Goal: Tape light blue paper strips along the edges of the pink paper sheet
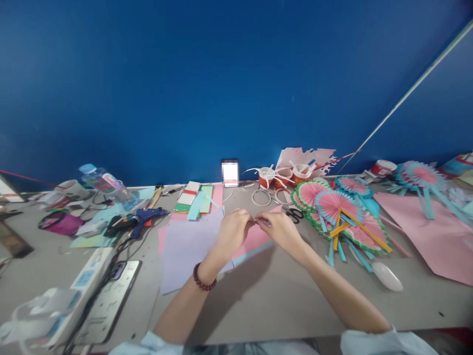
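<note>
My left hand, with a dark red bead bracelet at the wrist, and my right hand meet fingertip to fingertip over the middle of the table. Both are pinched on something small and thin that I cannot make out. Beneath and left of them lies a lilac paper sheet. A pink sheet with a light blue edge lies under the hands. Behind the left hand is a stack of coloured papers with light blue strips on it.
Upright phone against the blue wall. Red cups, tape rings, black scissors and folded-paper fans on the right. Glue gun, bottle, power strip and another phone on the left.
</note>
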The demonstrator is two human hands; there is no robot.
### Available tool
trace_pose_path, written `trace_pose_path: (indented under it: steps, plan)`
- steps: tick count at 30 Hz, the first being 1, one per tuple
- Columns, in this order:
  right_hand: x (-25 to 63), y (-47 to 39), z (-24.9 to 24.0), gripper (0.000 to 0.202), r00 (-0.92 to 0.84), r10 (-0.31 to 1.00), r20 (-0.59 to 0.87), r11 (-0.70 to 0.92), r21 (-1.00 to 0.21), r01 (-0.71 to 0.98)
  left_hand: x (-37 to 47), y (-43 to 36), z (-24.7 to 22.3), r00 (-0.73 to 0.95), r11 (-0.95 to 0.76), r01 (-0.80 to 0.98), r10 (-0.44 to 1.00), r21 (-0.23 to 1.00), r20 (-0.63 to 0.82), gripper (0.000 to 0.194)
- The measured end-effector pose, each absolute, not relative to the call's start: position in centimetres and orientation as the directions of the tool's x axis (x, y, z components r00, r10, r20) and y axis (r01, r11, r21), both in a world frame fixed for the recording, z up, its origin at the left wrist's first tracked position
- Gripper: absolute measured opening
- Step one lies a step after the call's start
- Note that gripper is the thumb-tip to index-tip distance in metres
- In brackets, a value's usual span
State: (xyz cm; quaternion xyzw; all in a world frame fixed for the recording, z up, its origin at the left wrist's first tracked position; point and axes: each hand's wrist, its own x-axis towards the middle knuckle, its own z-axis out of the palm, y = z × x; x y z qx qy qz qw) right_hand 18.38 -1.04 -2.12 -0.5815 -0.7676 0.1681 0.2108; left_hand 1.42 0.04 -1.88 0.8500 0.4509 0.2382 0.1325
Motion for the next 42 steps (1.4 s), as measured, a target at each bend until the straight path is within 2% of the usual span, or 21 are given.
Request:
trace_pose_path:
  steps: [5, 10, 20, 25, 31, 37, 42]
  plan:
    - [18.6, -1.0, -1.6, 0.024, -0.267, 0.96, 0.088, 0.267, -0.584, 0.766, 1.0, 0.1, -1.9, 0.503, -0.559, 0.664, 0.825, 0.496, 0.256, 0.018]
    - [19.3, -0.8, -1.5, 0.021, -0.275, 0.954, 0.12, 0.293, -0.566, 0.771, 0.5, 0.4, -1.6, 0.507, -0.554, 0.636, 0.825, 0.537, 0.252, 0.02]
    - [19.7, -0.4, -1.2, 0.021, -0.261, 0.953, 0.152, 0.295, -0.651, 0.7, -0.3, 1.2, -0.8, 0.544, -0.532, 0.593, 0.818, 0.604, 0.187, 0.022]
    - [19.7, -0.4, -1.0, 0.019, -0.274, 0.951, 0.14, 0.3, -0.626, 0.72, -0.4, 1.3, -0.8, 0.54, -0.52, 0.58, 0.822, 0.627, 0.183, 0.02]
    - [19.6, -0.7, -0.7, 0.018, -0.218, 0.97, 0.108, 0.241, -0.537, 0.809, -0.2, 0.8, -0.6, 0.531, -0.549, 0.619, 0.819, 0.561, 0.215, 0.023]
    - [19.0, -1.1, -0.6, 0.018, -0.198, 0.969, 0.145, 0.245, -0.52, 0.818, 0.2, -0.1, -0.1, 0.485, -0.546, 0.719, 0.837, 0.43, 0.252, 0.023]
    - [18.5, -1.4, -0.5, 0.02, -0.205, 0.965, 0.163, 0.261, -0.519, 0.814, 0.8, -0.4, -0.3, 0.49, -0.574, 0.706, 0.819, 0.415, 0.298, 0.023]
